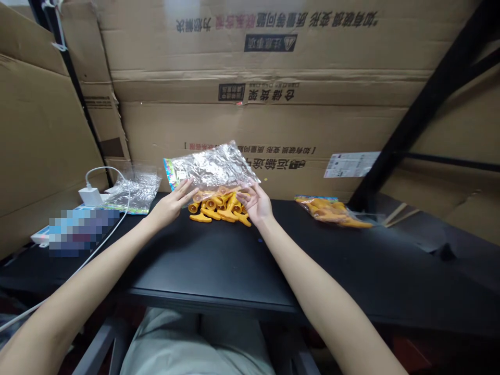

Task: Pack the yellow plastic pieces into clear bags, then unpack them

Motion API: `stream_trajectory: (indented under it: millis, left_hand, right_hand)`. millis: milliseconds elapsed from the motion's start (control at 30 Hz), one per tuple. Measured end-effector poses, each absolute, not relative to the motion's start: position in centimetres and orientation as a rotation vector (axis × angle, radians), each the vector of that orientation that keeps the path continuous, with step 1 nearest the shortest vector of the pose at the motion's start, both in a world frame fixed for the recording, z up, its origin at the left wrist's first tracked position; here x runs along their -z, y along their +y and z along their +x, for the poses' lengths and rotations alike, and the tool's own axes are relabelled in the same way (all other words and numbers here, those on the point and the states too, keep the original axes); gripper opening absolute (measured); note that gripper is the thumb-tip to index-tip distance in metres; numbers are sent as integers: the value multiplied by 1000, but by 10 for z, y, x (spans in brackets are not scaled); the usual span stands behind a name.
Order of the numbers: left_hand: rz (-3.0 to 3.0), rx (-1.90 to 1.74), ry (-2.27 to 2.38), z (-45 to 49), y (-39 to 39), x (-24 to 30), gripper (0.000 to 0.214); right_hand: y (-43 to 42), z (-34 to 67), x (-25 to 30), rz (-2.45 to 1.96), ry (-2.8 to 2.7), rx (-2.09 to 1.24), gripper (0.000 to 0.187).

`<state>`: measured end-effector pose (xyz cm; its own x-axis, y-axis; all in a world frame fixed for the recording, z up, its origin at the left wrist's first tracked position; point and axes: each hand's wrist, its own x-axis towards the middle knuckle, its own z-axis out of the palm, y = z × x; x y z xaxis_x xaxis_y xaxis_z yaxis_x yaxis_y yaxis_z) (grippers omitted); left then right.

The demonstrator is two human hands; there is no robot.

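A clear plastic bag (213,165) with a colourful printed strip along its left edge is raised at a tilt between my hands. My left hand (172,204) grips its lower left side, fingers nearly straight against the film. At the lower right corner, my right hand (255,202) pinches the bag with bent fingers. Just below and partly behind the film lies a pile of yellow plastic pieces (221,208), some T-shaped like handles and some with round hollow ends. The bag's see-through bottom edge overlaps the top of the pile, so I cannot tell whether any pieces are inside.
On the right of the black table (211,265) lies a filled bag of yellow pieces (332,211). More clear bags (136,190) lie at the left, beside a white charger (90,197) with a cable and a blurred-out item (82,233). Cardboard (250,122) walls the back.
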<state>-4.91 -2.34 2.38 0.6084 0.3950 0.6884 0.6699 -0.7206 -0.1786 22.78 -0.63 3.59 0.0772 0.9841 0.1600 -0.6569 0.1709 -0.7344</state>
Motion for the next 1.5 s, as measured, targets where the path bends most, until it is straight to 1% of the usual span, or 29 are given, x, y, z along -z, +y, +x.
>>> stream_trajectory:
  millis: [100, 233, 367, 467, 567, 700, 867, 1000, 1200, 1267, 1400, 1500]
  left_hand:
    - [-2291, 886, -1047, -56, -19, -18, 85]
    - [-2157, 905, -1427, -73, -2, 0, 80]
    - [-2100, 723, -1806, -82, 16, 19, 71]
    - [-1997, 586, -2124, -84, 27, 28, 71]
    - [-1924, 510, -2344, -83, 37, 30, 72]
    - [-1980, 557, -2412, -77, 48, 28, 67]
    - [-2095, 766, -2388, -63, 54, 22, 54]
    - [-2044, 849, -2402, -65, 54, 16, 54]
    - [-1802, 719, -2440, -90, 51, 13, 73]
    - [-1734, 690, -2528, -96, 49, 14, 72]
    - [-1618, 625, -2700, -102, 44, 14, 59]
    - [-1599, 456, -2696, -102, 38, 9, 61]
  right_hand:
    - [-8, 226, -34, -591, -758, -1344, 12]
    - [-6, 224, -26, -648, -793, -1373, 10]
    - [-2, 225, -20, -681, -840, -1373, 10]
    - [-2, 225, -17, -714, -843, -1375, 10]
    - [-3, 223, -15, -731, -846, -1389, 10]
    - [-5, 220, -15, -740, -869, -1410, 10]
    - [-5, 221, -15, -751, -866, -1409, 11]
    - [-4, 222, -15, -755, -863, -1410, 12]
    - [-4, 222, -14, -757, -868, -1414, 10]
    - [-3, 222, -13, -756, -869, -1419, 10]
    - [-3, 222, -12, -749, -878, -1421, 9]
    - [-3, 222, -12, -749, -881, -1418, 10]
